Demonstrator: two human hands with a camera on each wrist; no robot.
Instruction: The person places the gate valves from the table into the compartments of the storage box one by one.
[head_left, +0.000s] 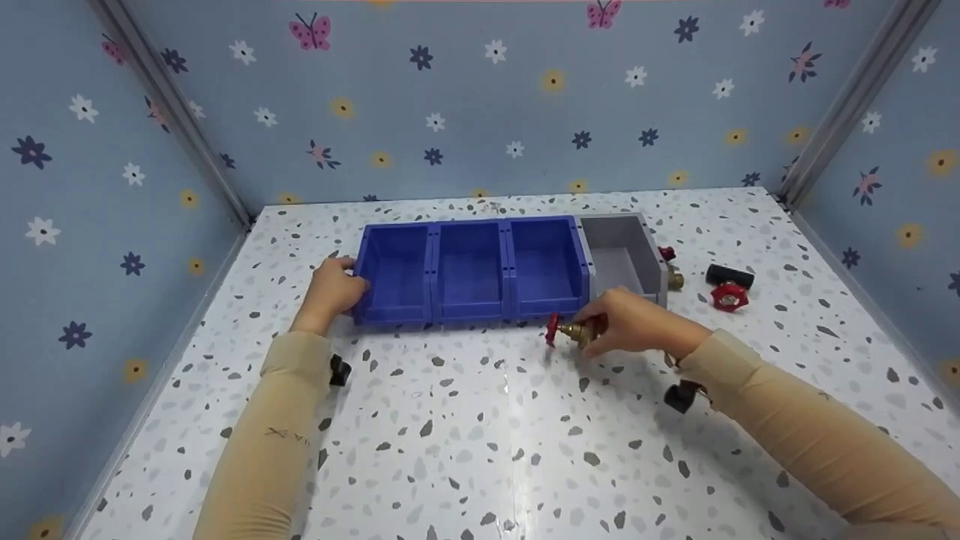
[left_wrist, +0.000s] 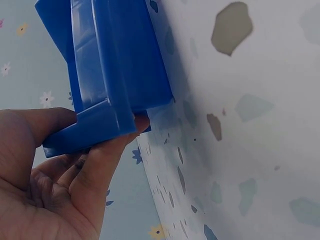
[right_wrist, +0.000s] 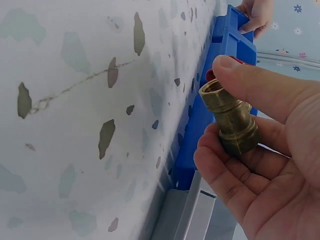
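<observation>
My left hand (head_left: 334, 289) grips the side wall of the leftmost blue bin (head_left: 394, 311). In the left wrist view, the thumb lies on one side of that bin's rim (left_wrist: 95, 122) and the fingers on the other. My right hand (head_left: 634, 322) holds a brass valve (head_left: 576, 332) with a red handwheel (head_left: 552, 330), just in front of the third blue bin (head_left: 551, 306) and the grey bin (head_left: 654, 255). In the right wrist view, the valve's threaded open end (right_wrist: 215, 89) faces the camera, between thumb and fingers; its handwheel is mostly hidden behind the thumb.
The three blue bins and the grey one stand side by side on a speckled white table (head_left: 465, 435). Right of the grey bin lies another brass fitting (head_left: 676, 280) with a red part, partly hidden. Farther right are a black cylinder (head_left: 730, 276) and a red handwheel (head_left: 729, 297). Flowered walls enclose the table.
</observation>
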